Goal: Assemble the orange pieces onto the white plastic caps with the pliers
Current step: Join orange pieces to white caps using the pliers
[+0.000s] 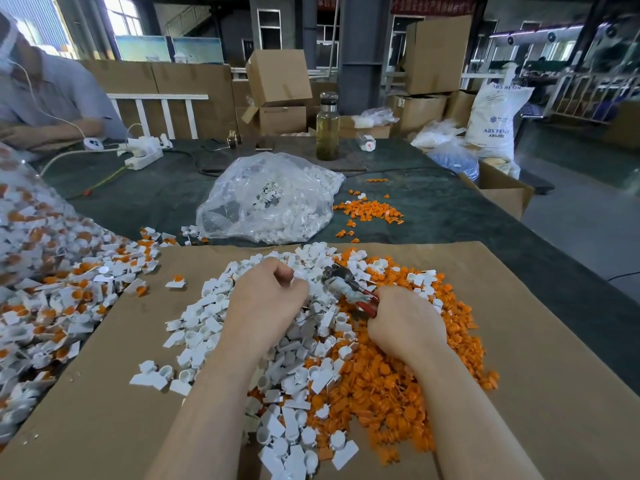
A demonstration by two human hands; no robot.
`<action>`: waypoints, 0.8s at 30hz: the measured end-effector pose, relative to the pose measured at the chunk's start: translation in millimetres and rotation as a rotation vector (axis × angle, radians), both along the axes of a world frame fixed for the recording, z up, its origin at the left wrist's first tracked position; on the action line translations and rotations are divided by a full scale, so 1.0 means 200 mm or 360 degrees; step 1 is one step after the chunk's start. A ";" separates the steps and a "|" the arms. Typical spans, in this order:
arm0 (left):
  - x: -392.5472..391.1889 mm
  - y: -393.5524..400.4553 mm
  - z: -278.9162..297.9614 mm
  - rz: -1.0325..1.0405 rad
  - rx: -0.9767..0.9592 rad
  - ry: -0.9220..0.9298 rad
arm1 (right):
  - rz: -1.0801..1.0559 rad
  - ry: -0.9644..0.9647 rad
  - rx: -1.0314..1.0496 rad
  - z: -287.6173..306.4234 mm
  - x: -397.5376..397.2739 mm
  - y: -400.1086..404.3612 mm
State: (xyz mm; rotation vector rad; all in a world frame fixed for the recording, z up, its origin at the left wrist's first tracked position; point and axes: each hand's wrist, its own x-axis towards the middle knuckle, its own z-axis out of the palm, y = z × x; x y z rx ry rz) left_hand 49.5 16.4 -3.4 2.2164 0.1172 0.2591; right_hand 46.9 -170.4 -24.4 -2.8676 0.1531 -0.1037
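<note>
Red-handled pliers (349, 289) clasped in right hand (405, 323); white plastic cap (302, 274) pinched by left hand (266, 292) at plier nose, above mixed pile. Light, rigid, probably slippery; best held by flat tab.

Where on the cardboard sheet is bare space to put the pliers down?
The cardboard sheet is bare right of the orange pieces, and at its near left, below the assembled caps. The middle is crowded: white caps and orange pieces lie under both hands.
</note>
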 end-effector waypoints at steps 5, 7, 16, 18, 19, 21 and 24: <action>0.00 -0.01 0.02 0.0070 -0.0089 -0.0057 | 0.0022 0.0023 -0.0024 0.02 -0.01 0.00; 0.00 -0.01 0.01 0.0067 -0.0048 -0.0040 | 0.0012 0.0010 -0.0046 0.02 -0.01 0.00; 0.01 -0.01 0.00 0.0105 0.0230 -0.0132 | -0.0028 -0.0020 -0.0077 0.02 -0.02 0.02; 0.02 0.00 -0.01 0.0100 0.0252 -0.0144 | -0.0023 -0.0008 -0.0047 0.01 -0.01 0.02; 0.02 0.00 -0.01 0.0095 0.0271 -0.0156 | -0.0019 -0.0001 -0.0028 0.01 -0.01 0.02; 0.02 0.00 -0.02 0.0070 0.0327 -0.0196 | -0.0019 0.0017 0.0013 0.01 -0.01 0.01; 0.02 -0.01 -0.03 0.0056 0.0339 -0.0216 | -0.0030 0.0032 0.0068 0.01 -0.01 0.01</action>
